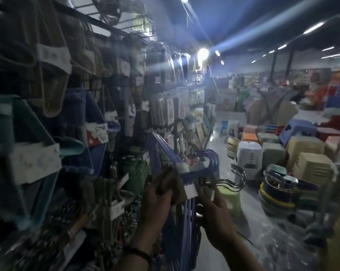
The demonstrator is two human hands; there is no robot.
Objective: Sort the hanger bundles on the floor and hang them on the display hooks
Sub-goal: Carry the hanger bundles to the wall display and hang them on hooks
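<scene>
A blue hanger bundle [187,209] is held up at chest height in front of the display wall, off the floor [267,231]. A white paper band [190,190] wraps its neck, and its blue hooks [211,159] curve to the right. Just beside it, a set of chrome-hooked hangers [238,178] sticks out to the right. The left hand [157,202] grips a brown piece [177,187] lying against the top of the blue bundle, fingers curled over it; blur hides what that piece is. The right hand [214,216] closes its fingers round the necks of the chrome-hooked hangers, touching the blue bundle. A beaded bracelet [139,253] sits on the left wrist. On the wall to the left hang a teal hanger bundle [28,133] and beige hanger bundles [49,61], each with a white band. Beyond the hands stand a green stool [231,200], a white bin [247,157] and stacked plastic stools [298,132].
</scene>
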